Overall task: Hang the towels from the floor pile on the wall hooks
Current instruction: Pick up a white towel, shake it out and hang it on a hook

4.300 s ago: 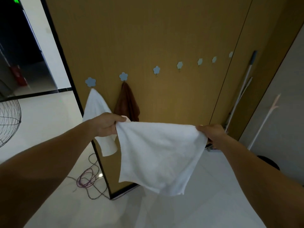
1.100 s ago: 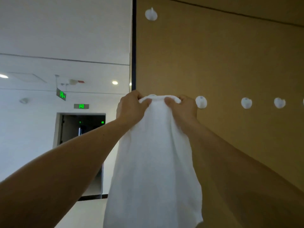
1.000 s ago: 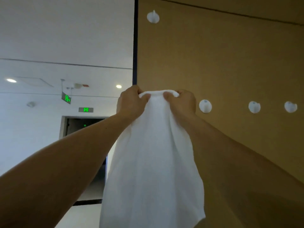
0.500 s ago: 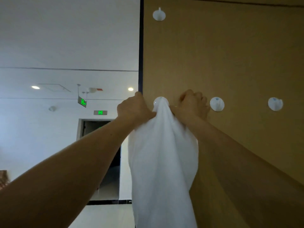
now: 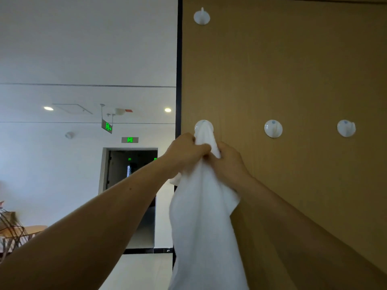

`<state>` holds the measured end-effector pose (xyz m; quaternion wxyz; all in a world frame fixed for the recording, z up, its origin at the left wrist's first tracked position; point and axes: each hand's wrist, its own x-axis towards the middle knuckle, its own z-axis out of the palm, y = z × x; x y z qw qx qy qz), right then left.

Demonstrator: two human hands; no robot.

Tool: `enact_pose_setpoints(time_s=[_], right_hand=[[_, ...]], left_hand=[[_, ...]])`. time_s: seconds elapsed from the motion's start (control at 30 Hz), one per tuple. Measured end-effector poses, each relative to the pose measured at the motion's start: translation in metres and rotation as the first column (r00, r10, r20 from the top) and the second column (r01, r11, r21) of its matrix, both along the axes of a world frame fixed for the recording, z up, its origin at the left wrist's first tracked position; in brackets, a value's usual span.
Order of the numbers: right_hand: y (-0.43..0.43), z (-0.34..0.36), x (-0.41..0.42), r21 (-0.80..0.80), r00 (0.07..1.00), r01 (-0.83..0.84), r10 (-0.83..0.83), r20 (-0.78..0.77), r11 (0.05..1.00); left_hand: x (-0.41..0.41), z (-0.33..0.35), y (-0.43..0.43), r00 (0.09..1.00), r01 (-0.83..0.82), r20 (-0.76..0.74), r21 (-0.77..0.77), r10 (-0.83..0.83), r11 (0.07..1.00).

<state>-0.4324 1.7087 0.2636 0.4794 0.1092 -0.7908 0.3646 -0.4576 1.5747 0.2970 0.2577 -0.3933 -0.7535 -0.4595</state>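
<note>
Brown wall (image 5: 293, 70), white hooks (image 5: 273, 128): our left hand (image 5: 184, 153) and right hand (image 5: 228, 162) grip the towel (image 5: 203, 216) under its hook (image 5: 202, 124); we should seat it squarely before releasing.

A ceiling light (image 5: 48, 108) glows white; a green exit sign (image 5: 106, 127) hangs from the ceiling; a dark doorway (image 5: 134, 174) stands below a second sign (image 5: 130, 140).

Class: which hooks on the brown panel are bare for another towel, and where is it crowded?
Bare: the top hook, the middle hook and the right hook. Crowded: the left hook, draped by the white towel, which the left hand and right hand grip.
</note>
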Motion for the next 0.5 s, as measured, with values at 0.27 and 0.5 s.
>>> enact_pose_setpoints(time_s=[0.27, 0.5], right_hand=[[0.006, -0.03, 0.009, -0.08, 1.0, -0.025, 0.025, -0.009, 0.996], [-0.002, -0.084, 0.007, -0.266, 0.999, -0.048, 0.044, -0.021, 0.963]], left_hand=[[-0.006, -0.043, 0.003, 0.865, 0.163, 0.421, 0.277, -0.273, 0.947], [-0.019, -0.113, 0.013, 0.912, 0.132, 0.288, 0.467, -0.291, 0.874]])
